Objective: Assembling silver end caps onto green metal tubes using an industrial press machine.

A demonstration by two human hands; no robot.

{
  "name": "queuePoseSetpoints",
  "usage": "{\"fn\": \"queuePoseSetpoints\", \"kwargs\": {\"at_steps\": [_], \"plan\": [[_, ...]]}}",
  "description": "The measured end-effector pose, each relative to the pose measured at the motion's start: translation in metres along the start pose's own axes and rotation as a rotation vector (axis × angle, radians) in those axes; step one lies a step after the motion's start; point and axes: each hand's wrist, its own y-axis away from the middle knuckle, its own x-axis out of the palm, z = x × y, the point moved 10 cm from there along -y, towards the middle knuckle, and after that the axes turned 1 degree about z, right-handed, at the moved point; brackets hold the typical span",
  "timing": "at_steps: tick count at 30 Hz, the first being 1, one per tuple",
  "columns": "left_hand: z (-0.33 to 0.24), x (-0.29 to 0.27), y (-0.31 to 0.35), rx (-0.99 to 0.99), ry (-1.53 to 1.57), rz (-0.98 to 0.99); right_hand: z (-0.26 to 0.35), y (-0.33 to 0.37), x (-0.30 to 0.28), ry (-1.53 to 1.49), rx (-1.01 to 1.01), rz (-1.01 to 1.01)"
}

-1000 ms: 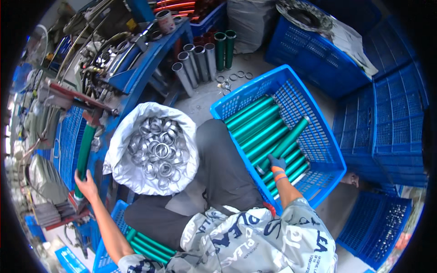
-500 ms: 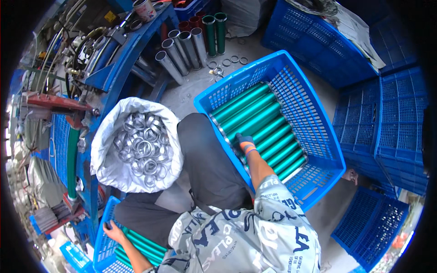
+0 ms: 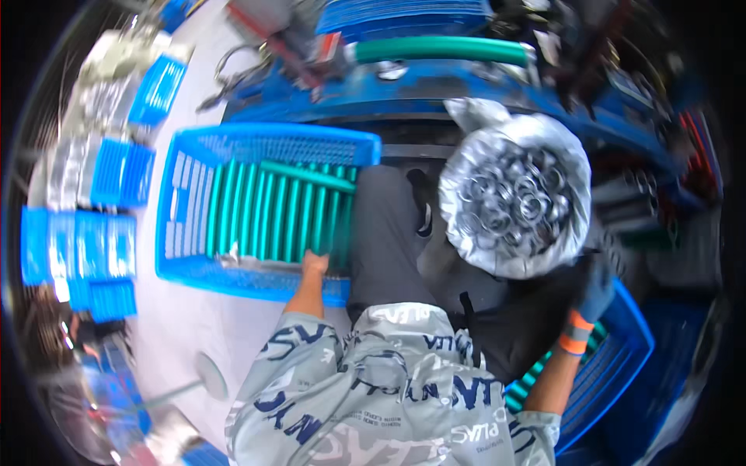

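Observation:
My bare left hand [image 3: 315, 263] is at the near side of a blue crate [image 3: 256, 287] on the left. Green metal tubes [image 3: 264, 210] lie side by side in it, with one green tube [image 3: 307, 175] lying slantwise across them. Next to the hand the green is smeared; its fingers are hidden, so a grip cannot be made out. My right hand [image 3: 595, 293], in a grey-blue glove with an orange cuff, is between a white bag of metal rings [image 3: 521, 202] and the right-hand blue crate [image 3: 622, 365]. Its fingers are blurred. More green tubes [image 3: 536, 377] show under my right forearm.
Ahead runs a blue machine bench [image 3: 435, 89], with a green tube [image 3: 443, 50] held level on it. Stacked blue crates [image 3: 78, 245] stand at the far left. A round disc on a rod [image 3: 210, 377] is at the lower left. My knees flank the bag's near side.
My view has swung left, bringing the left crate and bench to the front. My right hand has come away from the tubes in the right crate. My left hand is still at the left crate.

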Motion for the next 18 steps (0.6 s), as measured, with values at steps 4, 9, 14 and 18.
{"fn": "queuePoseSetpoints", "kwargs": {"at_steps": [4, 9, 14, 18], "plan": [[0.027, -0.006, -0.005, -0.088, 0.061, -0.088, 0.013, 0.042, 0.237, 0.809, -0.442, 0.634], [-0.03, -0.004, -0.081, -0.031, 0.352, -0.053, -0.047, 0.033, 0.271, 1.122, -0.488, 0.578], [-0.063, -0.044, -0.216, -0.168, 0.736, -0.303, -0.045, 0.035, 0.314, 1.155, -0.556, 0.597], [-0.167, -0.001, -0.286, -0.103, 0.871, -0.221, -0.055, -0.003, 0.265, 0.889, -0.387, 0.54]]}}
